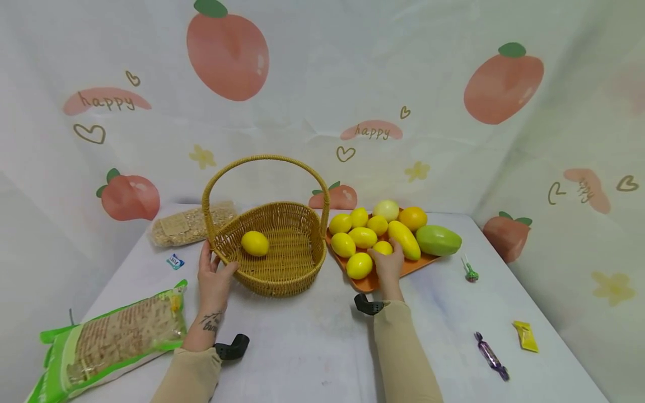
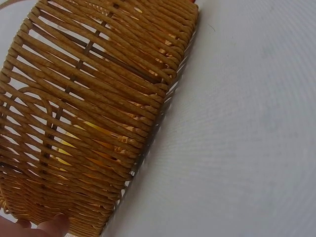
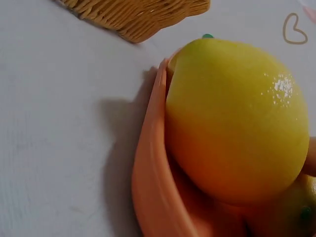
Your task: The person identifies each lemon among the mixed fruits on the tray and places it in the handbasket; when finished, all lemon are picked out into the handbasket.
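Note:
On the left of the wicker basket (image 1: 278, 286), my left hand (image 1: 214, 280) holds the rim, thumb over the front edge and fingers outside. One lemon (image 1: 255, 244) lies inside the basket, showing yellow through the weave in the left wrist view. My right hand (image 1: 390, 267) reaches over the orange tray (image 1: 367, 284), its thumb and fingers round a lemon (image 1: 383, 247) among the fruit. Another lemon (image 3: 237, 123) fills much of the right wrist view by the tray wall (image 3: 150, 173); a finger (image 3: 310, 158) shows at the right edge.
More lemons, a yellow mango-like fruit (image 1: 404, 240), an orange (image 1: 413, 218) and a green papaya (image 1: 438, 240) crowd the tray. Grain bags (image 1: 126, 336) lie at left. A lollipop (image 1: 471, 274) and wrapped candies (image 1: 490, 355) lie at right.

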`<state>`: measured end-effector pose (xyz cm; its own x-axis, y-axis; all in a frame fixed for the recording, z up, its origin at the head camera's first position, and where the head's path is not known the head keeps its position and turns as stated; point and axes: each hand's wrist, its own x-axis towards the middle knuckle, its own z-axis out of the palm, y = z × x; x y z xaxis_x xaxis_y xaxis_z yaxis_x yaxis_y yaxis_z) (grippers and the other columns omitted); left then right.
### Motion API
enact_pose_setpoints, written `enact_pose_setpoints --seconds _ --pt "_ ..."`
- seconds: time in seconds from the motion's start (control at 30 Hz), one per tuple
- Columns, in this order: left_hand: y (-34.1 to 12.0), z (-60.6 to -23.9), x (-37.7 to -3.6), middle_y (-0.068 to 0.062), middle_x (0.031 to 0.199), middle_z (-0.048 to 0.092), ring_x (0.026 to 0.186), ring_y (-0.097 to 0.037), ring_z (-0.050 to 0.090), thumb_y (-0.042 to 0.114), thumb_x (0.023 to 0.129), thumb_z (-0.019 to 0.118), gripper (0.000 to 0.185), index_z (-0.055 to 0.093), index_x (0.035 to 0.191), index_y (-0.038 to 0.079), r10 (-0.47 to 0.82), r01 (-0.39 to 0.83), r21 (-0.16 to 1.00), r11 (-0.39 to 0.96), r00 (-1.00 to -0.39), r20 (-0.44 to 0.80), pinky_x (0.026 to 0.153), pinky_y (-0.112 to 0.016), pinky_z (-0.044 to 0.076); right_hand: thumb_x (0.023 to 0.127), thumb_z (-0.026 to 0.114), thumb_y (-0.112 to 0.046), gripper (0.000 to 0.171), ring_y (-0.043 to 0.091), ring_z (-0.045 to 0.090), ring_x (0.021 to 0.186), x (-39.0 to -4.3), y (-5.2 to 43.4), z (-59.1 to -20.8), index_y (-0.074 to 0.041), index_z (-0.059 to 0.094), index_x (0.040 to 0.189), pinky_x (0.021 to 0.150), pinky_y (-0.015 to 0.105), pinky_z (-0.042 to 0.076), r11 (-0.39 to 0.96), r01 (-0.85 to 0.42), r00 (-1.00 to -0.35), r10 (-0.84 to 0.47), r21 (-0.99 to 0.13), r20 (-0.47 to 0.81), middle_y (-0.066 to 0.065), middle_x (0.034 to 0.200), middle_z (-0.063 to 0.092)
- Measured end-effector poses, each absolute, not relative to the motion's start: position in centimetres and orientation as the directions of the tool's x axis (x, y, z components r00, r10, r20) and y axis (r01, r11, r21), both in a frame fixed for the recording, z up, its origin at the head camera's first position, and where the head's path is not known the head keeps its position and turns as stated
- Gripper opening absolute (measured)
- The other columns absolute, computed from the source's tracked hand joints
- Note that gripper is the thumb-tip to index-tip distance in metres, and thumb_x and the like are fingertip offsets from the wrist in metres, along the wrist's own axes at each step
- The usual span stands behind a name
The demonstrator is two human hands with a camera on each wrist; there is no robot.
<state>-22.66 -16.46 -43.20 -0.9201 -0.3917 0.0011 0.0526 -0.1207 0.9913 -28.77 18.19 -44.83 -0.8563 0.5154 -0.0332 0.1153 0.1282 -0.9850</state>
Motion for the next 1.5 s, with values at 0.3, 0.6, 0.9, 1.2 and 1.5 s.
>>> enact_pose_setpoints --seconds 0.3,0.6,0.9,1.2,1.5 --pt "-16.5 -43.3 -22.6 0.005 0.156 0.004 0.141 -0.023 0.016 -0.005 0.082 0.051 0.086 0.007 0.150 0.025 -0.376 0.061 0.990 -0.126 -0.926 0.009 0.110 -0.041 0.030 0.072 0.071 -0.006 0.068 0.030 0.037 0.122 -28.0 19.4 -44.9 -0.001 0.043 0.135 0.108 0.044 0.030 0.165 0.085 -0.884 0.468 -0.983 0.002 0.018 0.140 0.039" --pt "-16.4 -43.0 -22.7 0.005 0.156 0.007 0.140 -0.023 0.018 -0.006 0.082 0.051 0.086 0.009 0.150 0.024 -0.380 0.074 0.990 -0.123 -0.925 0.022 0.109 -0.040 0.031 0.076 0.068 -0.001 0.063 0.024 0.040 0.119 -25.3 19.9 -41.9 -0.004 0.045 0.134 0.099 0.034 0.040 0.145 -0.004 -0.965 0.260 -0.989 0.042 0.010 0.138 0.043" --pt "-16.3 -43.1 -22.7 0.004 0.156 0.008 0.140 -0.023 0.019 -0.007 0.080 0.052 0.087 0.010 0.150 0.023 -0.381 0.070 0.989 -0.131 -0.925 0.015 0.109 -0.041 0.032 0.073 0.068 0.004 0.059 0.023 0.043 0.111 -23.2 17.2 -39.0 -0.004 0.049 0.129 0.085 0.022 0.047 0.029 -0.114 -0.991 -0.067 -0.993 0.111 0.007 0.132 0.045" --pt "-16.3 -43.5 -22.6 0.002 0.156 0.009 0.139 -0.023 0.021 -0.008 0.081 0.052 0.087 0.010 0.150 0.023 -0.369 0.089 0.987 -0.137 -0.929 0.033 0.096 -0.018 0.041 0.073 0.068 0.003 0.058 0.021 0.049 0.099 -24.3 9.9 -36.9 -0.002 0.051 0.128 0.080 0.029 0.047 -0.046 -0.212 -0.921 -0.324 -0.976 0.215 0.012 0.128 0.051" --pt "-16.5 -43.5 -22.6 0.003 0.155 0.010 0.139 -0.025 0.021 -0.008 0.081 0.053 0.087 0.010 0.150 0.024 -0.376 0.098 0.986 -0.137 -0.926 0.039 0.096 -0.019 0.042 0.078 0.068 -0.003 0.058 0.020 0.052 0.104 -29.5 2.8 -34.6 -0.008 0.049 0.132 0.082 0.028 0.049 0.032 -0.198 -0.913 -0.370 -0.980 0.173 0.007 0.130 0.050"
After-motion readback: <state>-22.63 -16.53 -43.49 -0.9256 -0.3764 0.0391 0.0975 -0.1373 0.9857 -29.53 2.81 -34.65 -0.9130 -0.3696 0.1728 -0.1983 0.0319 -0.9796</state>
